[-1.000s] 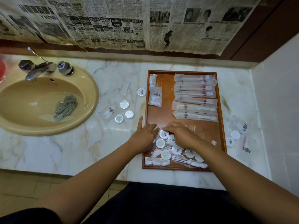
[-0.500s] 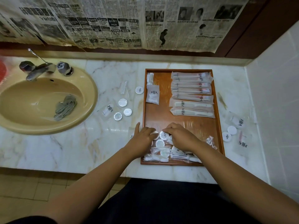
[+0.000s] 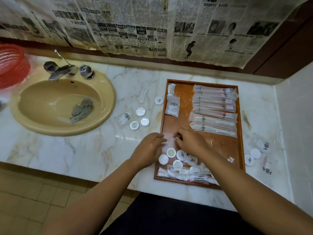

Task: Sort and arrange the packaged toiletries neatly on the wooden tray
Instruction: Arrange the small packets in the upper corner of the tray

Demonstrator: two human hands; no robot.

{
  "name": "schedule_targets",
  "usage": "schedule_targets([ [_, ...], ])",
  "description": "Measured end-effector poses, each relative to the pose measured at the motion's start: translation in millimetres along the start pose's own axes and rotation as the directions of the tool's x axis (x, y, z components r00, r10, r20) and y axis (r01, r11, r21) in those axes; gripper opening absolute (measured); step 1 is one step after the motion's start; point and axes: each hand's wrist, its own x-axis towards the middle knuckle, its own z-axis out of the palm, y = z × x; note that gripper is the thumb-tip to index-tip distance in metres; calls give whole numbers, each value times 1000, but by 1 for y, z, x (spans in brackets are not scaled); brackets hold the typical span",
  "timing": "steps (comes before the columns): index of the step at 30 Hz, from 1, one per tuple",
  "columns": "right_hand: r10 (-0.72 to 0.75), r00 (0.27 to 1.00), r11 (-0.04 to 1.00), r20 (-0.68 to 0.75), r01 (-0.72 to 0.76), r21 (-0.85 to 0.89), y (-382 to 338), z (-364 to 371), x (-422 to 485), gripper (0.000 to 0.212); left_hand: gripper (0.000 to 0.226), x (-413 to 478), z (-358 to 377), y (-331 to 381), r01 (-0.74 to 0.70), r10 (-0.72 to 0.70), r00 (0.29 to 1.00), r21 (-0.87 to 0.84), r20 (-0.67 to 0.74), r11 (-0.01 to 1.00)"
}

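Since the round packs (image 3: 181, 155) lie jumbled at the tray's (image 3: 241, 133) near end, just beside both hands, the step looks like lining them up. The left hand (image 3: 149, 148) sits over the left rim, fingers together and bent; the right hand (image 3: 189, 141) has fingers curled (blur hides whether either pinches anything). Better to slide one pack at a time into a row below the long packets (image 3: 215, 106), then fetch loose packs (image 3: 140, 111) from the counter (image 3: 67, 150).

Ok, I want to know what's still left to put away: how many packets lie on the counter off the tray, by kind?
Round white packets: 6
Clear logo sachets: 3
Thin stick packet: 1
Total: 10
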Motion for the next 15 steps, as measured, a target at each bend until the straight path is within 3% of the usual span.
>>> schedule_targets([
  [4,-67,997,996,-24,69,56,-31,-13,50,29,34,14,-29,-30,290,-275,950,92,-147,952],
  [8,-127,991,991,-35,128,40,-59,-25,113,40,48,33,-59,-71,548,-527,836,206,-149,811],
  [11,-176,984,983,-2,176,-48,-77,-29,157,51,51,44,-69,-96,590,-589,802,289,-101,753],
  [15,-235,962,937,142,263,-232,-88,-32,202,72,34,48,-71,-108,582,-604,796,327,-41,744],
])
